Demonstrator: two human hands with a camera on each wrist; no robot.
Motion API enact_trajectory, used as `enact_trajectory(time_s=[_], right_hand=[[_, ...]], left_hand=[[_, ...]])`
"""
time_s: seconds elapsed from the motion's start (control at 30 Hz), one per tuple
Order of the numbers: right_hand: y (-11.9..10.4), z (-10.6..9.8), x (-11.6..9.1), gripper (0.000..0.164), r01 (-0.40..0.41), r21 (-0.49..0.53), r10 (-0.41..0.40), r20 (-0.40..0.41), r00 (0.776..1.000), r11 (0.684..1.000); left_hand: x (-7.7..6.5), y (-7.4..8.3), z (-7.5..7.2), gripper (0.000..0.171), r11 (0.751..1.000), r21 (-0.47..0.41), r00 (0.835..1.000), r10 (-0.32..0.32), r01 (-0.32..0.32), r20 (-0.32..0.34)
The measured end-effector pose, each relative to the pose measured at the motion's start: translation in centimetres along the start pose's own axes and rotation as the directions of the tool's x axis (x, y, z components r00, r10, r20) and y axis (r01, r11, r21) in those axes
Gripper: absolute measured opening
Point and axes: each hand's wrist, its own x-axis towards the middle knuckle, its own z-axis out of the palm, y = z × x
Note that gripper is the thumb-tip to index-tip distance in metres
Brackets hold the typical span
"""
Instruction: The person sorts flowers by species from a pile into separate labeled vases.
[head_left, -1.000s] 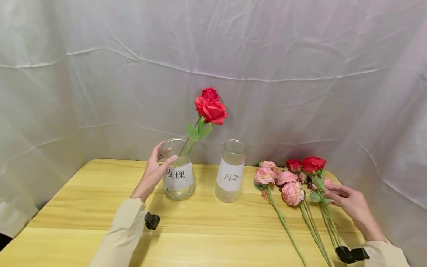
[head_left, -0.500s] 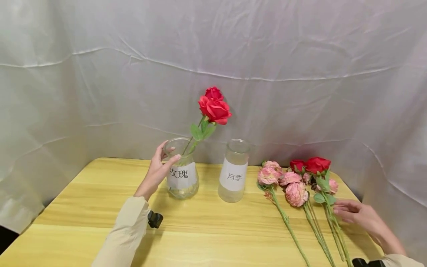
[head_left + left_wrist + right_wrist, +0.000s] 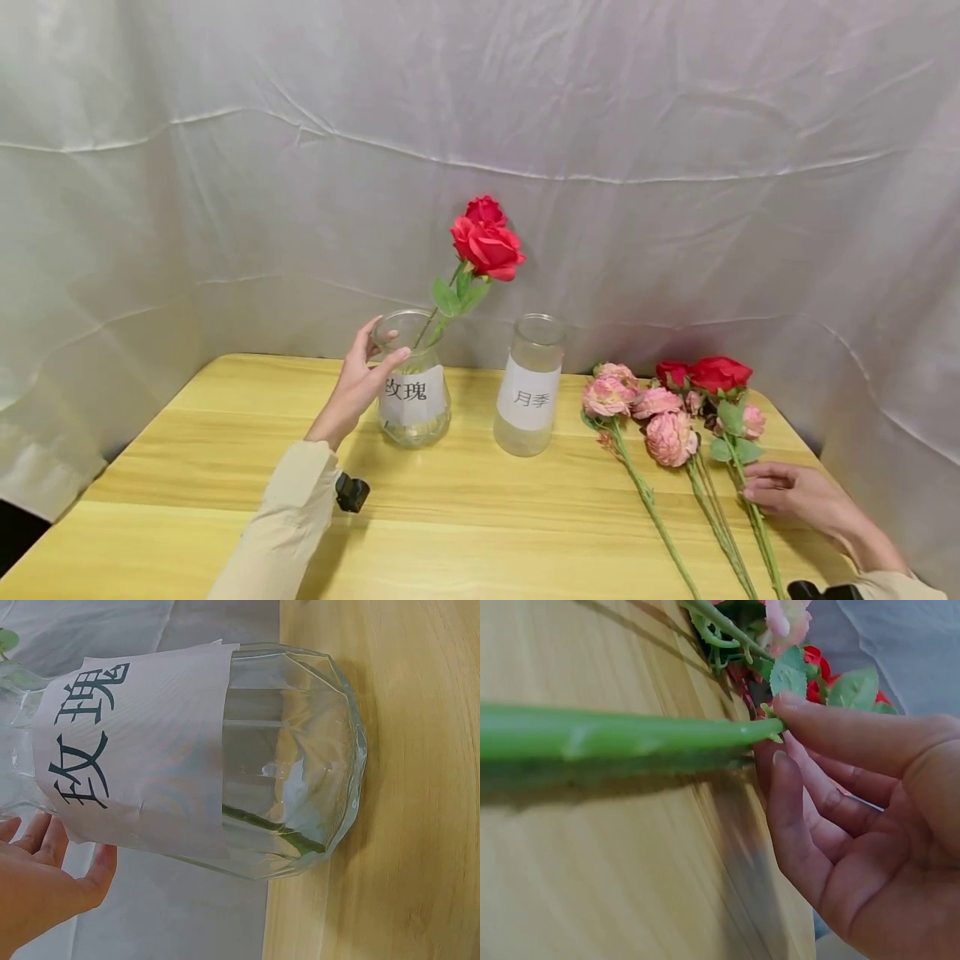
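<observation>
My left hand (image 3: 356, 383) grips the neck of a round glass vase (image 3: 292, 750), thumb in front and fingers behind. The vase bears a white label with Chinese characters. Two red rose blooms (image 3: 487, 237) rise from it, leaning right, and a green stem end (image 3: 274, 825) shows through the glass in the left wrist view. At the right, my right hand (image 3: 806, 500) pinches the green stem (image 3: 630, 735) of a red rose (image 3: 720, 375) between thumb and fingers, below its leaves. That rose lies on the table with its bloom toward the back.
A taller, straight glass vase (image 3: 528, 400) with another white label stands right of the round one. Several pink flowers (image 3: 671, 437) and another red bloom (image 3: 672, 372) lie beside the pinched rose. Grey cloth (image 3: 570, 167) hangs behind the wooden table (image 3: 450, 533).
My right hand has come down from the leaves near the blooms to the rose's stem and now pinches it. The left hand keeps its grip on the vase. The view has shifted slightly.
</observation>
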Motion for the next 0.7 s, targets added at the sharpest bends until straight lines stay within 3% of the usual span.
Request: enact_trajectory(time_s=[0.2,0.4,0.6,0.7], right_hand=[[0.13,-0.05,0.02,0.044,0.008,0.123,-0.015,0.062,0.998,0.992],[0.03,-0.06,-0.01,0.037,-0.025,0.107,0.019,0.062,0.998,0.994],[-0.21,-0.16,-0.01,0.023,-0.004,0.147,-0.007,0.075,0.997,0.989],[-0.57,-0.24,0.05,0.026,0.002,0.141,-0.008,0.044,0.999,0.990]], left_hand=[[-0.02,-0.04,0.02,0.078,1.000,0.000,1.000,-0.002,0.002,0.005],[-0.02,0.04,0.00,0.078,1.000,0.001,1.000,-0.002,0.002,0.002],[-0.01,0.02,0.03,0.077,1.000,-0.004,1.000,-0.004,0.004,-0.005],[-0.02,0.00,0.05,0.077,1.000,-0.005,1.000,-0.007,0.007,-0.006]])
